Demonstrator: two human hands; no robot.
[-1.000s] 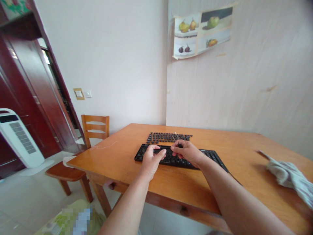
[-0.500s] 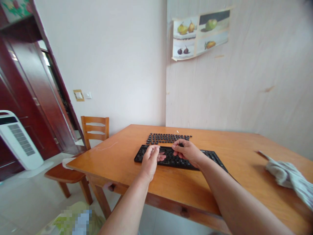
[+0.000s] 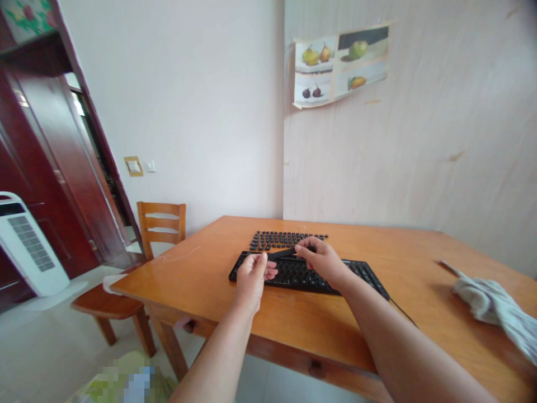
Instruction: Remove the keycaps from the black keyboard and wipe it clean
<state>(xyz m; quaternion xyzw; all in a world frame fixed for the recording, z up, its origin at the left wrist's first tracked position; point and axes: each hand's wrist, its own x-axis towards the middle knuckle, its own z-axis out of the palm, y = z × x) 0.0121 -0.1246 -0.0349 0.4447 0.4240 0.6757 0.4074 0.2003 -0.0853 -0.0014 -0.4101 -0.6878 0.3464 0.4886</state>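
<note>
Over the keyboard, a long black bar, which looks like a space bar keycap, spans the gap between my hands. My left hand pinches its left end between thumb and forefinger, with the other fingers loosely curled. The bar's right end is in the closed fingers of my right hand. Below lies a black keyboard, many keycaps gone from its left and middle part. Behind it, loose black keycaps are laid out in rows. Faint thin lines show above my right hand; I cannot make out what they are.
The wooden table carries a crumpled grey cloth at right, beside a thin stick-like object. A pale thread lies at left. The keyboard's cable trails right. A wooden chair stands at the left.
The long black bar now shows between my two hands, its broad side visible. The thin light stick above my right hand has become hardly visible. The camera view has shifted slightly.
</note>
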